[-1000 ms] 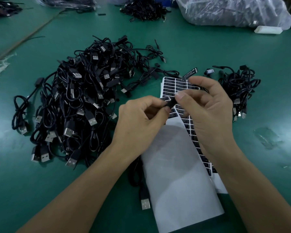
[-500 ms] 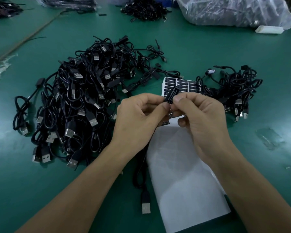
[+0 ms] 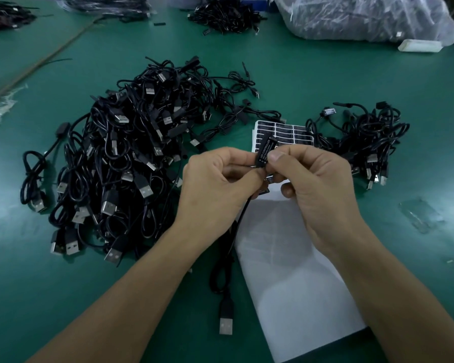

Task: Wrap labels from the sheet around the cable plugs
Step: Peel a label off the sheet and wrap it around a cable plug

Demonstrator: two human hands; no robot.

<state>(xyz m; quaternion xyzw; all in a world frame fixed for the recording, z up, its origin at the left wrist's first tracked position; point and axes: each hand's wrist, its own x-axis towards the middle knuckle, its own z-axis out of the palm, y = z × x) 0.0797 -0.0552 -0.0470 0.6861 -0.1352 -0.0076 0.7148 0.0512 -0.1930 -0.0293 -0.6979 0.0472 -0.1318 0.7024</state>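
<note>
Plug (image 3: 260, 163) now stands nearly upright between your hands, just on the near side of the label sheet (image 3: 286, 133). A second ago it lay flat across your fingertips, lower over the sheet. The label (image 3: 266, 149) is on the plug, white print reading LED CONTROLLER facing the camera. So peel-and-place looks done, and my read is you're smoothing the wrap shut.

Your left hand (image 3: 215, 184) pinches the plug's lower end with thumb and forefinger. Your right hand (image 3: 317, 184) pinches its upper side, fingers (image 3: 275, 155) pressed on the label edge. Both grips are narrow. Can't tell if the back seam is closed, as it's hidden.

The plug is a slim, matte black bar. The label is glossy black film, thin and flexible, likely to crease if pressed skewed. The cable (image 3: 230, 247) is thin, round and rubbery; it drops from the plug along the sheet's near-left side and ends in a metal-tipped USB connector (image 3: 226, 320).

The sheet carries rows of small black rounded rectangles, and its white backing paper (image 3: 294, 258) runs toward you, smooth and slightly curled. A big tangled pile (image 3: 121, 158) sits left of the sheet, and a smaller pile (image 3: 364, 137), with at least one labelled plug, sits right of it. The green worktop (image 3: 63, 310) is smooth with a faint sheen. A crinkled clear plastic bag (image 3: 364, 17) lies well beyond the sheet.
</note>
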